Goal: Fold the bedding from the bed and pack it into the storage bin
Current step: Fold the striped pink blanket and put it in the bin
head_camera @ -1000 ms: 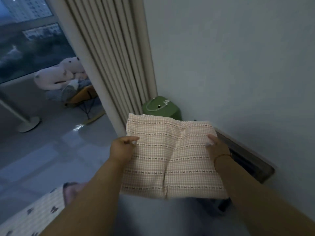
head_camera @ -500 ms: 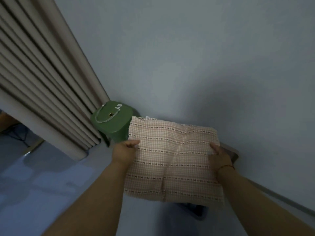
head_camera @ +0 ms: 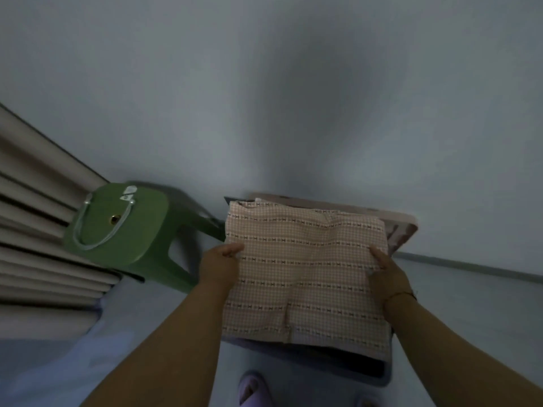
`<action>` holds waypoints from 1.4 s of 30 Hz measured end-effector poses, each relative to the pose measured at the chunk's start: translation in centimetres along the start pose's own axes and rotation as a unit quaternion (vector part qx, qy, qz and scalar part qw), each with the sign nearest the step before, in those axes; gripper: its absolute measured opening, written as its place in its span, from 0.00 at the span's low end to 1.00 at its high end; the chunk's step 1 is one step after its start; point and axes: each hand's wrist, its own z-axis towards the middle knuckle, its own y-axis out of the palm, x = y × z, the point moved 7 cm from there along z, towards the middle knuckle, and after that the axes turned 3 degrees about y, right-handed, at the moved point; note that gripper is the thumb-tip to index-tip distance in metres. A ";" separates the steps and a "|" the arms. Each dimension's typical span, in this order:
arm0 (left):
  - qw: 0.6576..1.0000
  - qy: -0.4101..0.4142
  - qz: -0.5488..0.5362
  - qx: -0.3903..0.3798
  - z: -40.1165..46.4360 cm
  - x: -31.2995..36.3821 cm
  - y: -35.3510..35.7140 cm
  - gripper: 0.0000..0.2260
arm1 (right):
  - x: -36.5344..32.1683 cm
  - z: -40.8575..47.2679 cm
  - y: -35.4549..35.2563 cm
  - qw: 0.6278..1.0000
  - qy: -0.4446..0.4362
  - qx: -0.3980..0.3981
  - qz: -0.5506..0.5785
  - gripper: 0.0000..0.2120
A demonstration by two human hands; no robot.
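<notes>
Two hands, one folded item, one receptacle below.

Item 1: folded bedding [head_camera: 305, 274], pink-and-white check with rows of small dark motifs. Held flat and level, a crease running down its middle toward the near edge. Position: in the air directly over the storage bin [head_camera: 373, 370], not yet resting in it as far as can be judged. Kept horizontal, presumably so the fold stays square on the way down.

Item 2: left hand [head_camera: 220, 265]. Grips the left edge of the bedding, thumb lying on top, remaining fingers hidden beneath the cloth.

Item 3: right hand [head_camera: 385, 271]. Grips the right edge likewise, thumb on top, fingers under and out of sight; a thin band sits at the wrist. A hold at opposite edges keeps the bundle taut and prevents sagging at the crease.

Item 4: storage bin, dark interior with a pale rim, mostly covered by the bedding; only the near rim and right corner show. Set against the wall [head_camera: 293, 98]. Beyond the bedding, more fabric [head_camera: 396, 227] shows at the bin's far side; whether it is contents or a lid cannot be told.

Item 5: green stool [head_camera: 117, 227], just left of the bin, with a looped cord on its seat.

Item 6: curtain [head_camera: 38, 254], pleated, far left.

Item 7: purple slipper [head_camera: 252, 389], near edge, at the bin's front.

Stage, as judged: folding done for this piece; lowering into the bin pending.
</notes>
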 end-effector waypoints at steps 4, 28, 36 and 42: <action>0.999 -0.012 -0.002 -0.034 4.8 -4.9 4.5 0.15 | 5.1 4.8 3.6 0.999 0.030 0.022 0.030 0.23; 0.927 -0.098 0.241 -0.272 14.6 -25.6 23.5 0.31 | 21.2 18.2 19.1 0.938 0.129 -0.123 -0.297 0.29; 0.896 -0.211 0.159 -0.358 13.0 -31.8 28.2 0.43 | 26.8 18.6 24.5 0.928 0.169 -0.235 -0.233 0.34; 0.909 -0.209 0.099 -0.347 15.7 -32.4 29.7 0.51 | 25.3 19.9 24.9 0.943 0.159 -0.203 -0.210 0.31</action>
